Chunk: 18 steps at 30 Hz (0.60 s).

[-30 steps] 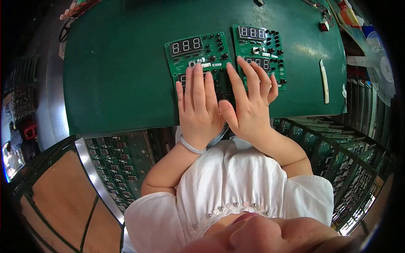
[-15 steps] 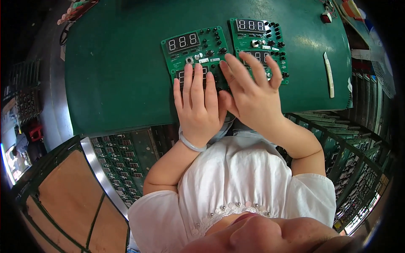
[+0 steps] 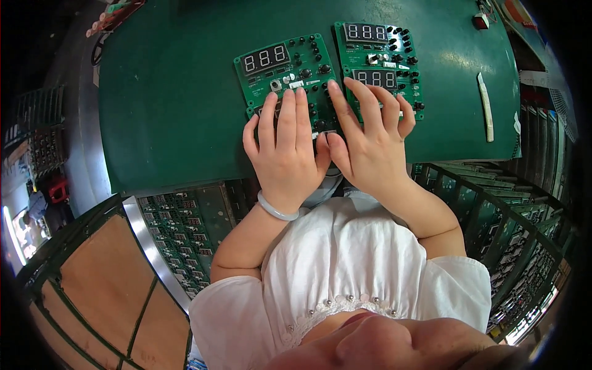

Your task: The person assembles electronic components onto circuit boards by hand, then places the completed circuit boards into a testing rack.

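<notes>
Lying at upper centre of the frame, the left circuit board point(image 3: 254, 87) is partly covered by the left hand point(image 3: 285, 157), spread with nothing seen gripped. To its right, the right hand point(image 3: 373, 148) is held loosely fanned, mostly over the lower part of the right circuit board point(image 3: 366, 52). Displays point(image 3: 266, 58) are already mounted on both; what is left cannot be judged.

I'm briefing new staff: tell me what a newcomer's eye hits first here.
Likely the left hand and right hand come first, fingers spread over green circuit boards with three-digit displays near the upper middle. Next comes the pale bangle on the left wrist, then the narrow whitish strip on the green table, right of the boards.
</notes>
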Each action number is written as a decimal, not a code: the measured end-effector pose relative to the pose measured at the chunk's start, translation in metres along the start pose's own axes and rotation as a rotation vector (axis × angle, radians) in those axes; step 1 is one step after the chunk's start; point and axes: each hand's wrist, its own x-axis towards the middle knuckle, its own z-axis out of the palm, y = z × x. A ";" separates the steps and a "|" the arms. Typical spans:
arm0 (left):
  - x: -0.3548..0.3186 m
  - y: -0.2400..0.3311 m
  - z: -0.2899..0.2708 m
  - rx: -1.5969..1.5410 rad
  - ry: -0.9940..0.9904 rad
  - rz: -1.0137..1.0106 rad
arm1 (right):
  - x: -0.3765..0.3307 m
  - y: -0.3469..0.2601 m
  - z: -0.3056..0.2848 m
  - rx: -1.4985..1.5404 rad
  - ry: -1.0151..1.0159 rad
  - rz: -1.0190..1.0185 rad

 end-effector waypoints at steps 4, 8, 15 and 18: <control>0.002 0.001 -0.001 0.088 -0.025 0.010 | 0.004 -0.001 0.006 0.009 -0.009 -0.018; 0.003 0.005 0.000 0.145 -0.049 0.015 | 0.006 -0.003 0.006 0.024 -0.027 -0.026; 0.004 0.006 -0.003 0.178 -0.092 0.047 | 0.004 0.007 0.002 -0.002 -0.036 -0.086; -0.001 0.005 -0.005 0.108 -0.090 0.039 | 0.003 0.007 -0.005 0.053 -0.080 -0.059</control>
